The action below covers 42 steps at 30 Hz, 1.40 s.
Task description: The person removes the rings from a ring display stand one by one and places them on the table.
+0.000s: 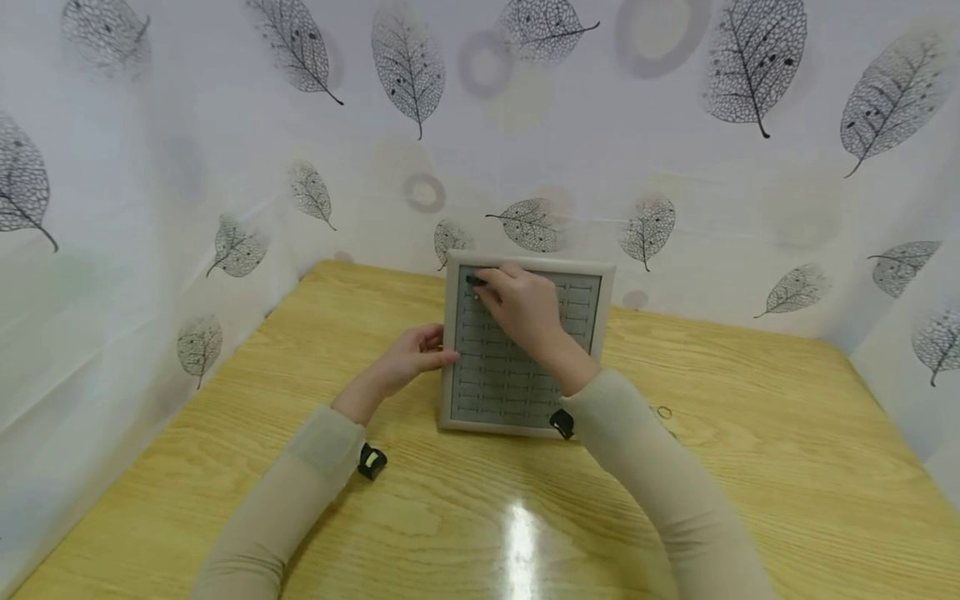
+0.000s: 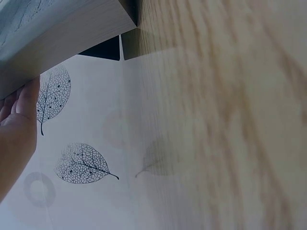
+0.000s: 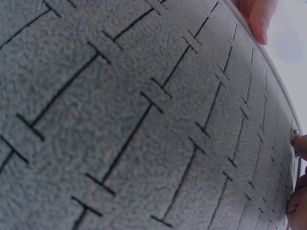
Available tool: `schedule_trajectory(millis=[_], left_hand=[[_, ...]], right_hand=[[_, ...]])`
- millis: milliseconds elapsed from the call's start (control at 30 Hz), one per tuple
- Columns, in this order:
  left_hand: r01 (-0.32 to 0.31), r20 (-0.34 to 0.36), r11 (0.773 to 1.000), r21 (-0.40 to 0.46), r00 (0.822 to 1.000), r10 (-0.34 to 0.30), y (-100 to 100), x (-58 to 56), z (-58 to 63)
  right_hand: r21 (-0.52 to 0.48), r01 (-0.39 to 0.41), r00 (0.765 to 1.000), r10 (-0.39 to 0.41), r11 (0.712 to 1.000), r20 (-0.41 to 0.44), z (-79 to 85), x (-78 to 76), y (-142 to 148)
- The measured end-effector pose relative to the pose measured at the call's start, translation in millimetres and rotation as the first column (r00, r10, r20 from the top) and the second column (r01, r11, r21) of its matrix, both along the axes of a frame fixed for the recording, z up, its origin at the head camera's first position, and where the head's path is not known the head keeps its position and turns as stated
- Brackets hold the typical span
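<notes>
A jewellery display board [image 1: 495,392] with a pale frame and a grey, slit-covered face stands tilted back on the table. My left hand [image 1: 408,360] grips its left edge, thumb at the front and the other fingers partly hidden by the frame. In the left wrist view, that hand [image 2: 18,127] is against the frame's side [image 2: 72,40]. At the board's upper left corner my right hand [image 1: 525,304] pinches a small shiny piece of jewellery [image 3: 294,137] against the slits. It looks dark in the head view, and fingertips cover most of it.
Several small thin hoops, one a ring [image 1: 663,412], lie on the wooden table [image 1: 390,517] right of the board, partly behind my right sleeve. A leaf-patterned cloth [image 1: 360,167] hangs behind and along the sides. Small black devices [image 1: 371,461] sit at both wrists.
</notes>
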<state>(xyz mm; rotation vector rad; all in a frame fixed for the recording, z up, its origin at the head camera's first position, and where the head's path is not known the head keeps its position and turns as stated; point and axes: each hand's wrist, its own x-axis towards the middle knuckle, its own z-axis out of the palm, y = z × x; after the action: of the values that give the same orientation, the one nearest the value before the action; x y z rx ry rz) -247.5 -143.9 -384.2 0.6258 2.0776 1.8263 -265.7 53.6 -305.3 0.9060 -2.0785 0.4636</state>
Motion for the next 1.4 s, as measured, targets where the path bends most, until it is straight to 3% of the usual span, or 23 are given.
schedule_trajectory(millis=[500, 1133, 1400], left_hand=[[-0.005, 0.000, 1.000, 0.004, 1.000, 0.005, 0.0, -0.4, 0.7], [0.005, 0.001, 1.000, 0.027, 1.000, -0.005, -0.9, 0.8, 1.7], [-0.005, 0.000, 1.000, 0.010, 1.000, 0.005, -1.3, -0.1, -0.1]], right_hand=[[-0.055, -0.117, 0.992, 0.114, 0.992, -0.049, -5.8, -8.4, 0.8], [-0.138, -0.207, 0.978, 0.209, 0.969, 0.002, -8.5, -11.0, 3.8], [-0.204, -0.263, 0.964, 0.263, 0.943, -0.025, -9.1, -11.2, 4.2]])
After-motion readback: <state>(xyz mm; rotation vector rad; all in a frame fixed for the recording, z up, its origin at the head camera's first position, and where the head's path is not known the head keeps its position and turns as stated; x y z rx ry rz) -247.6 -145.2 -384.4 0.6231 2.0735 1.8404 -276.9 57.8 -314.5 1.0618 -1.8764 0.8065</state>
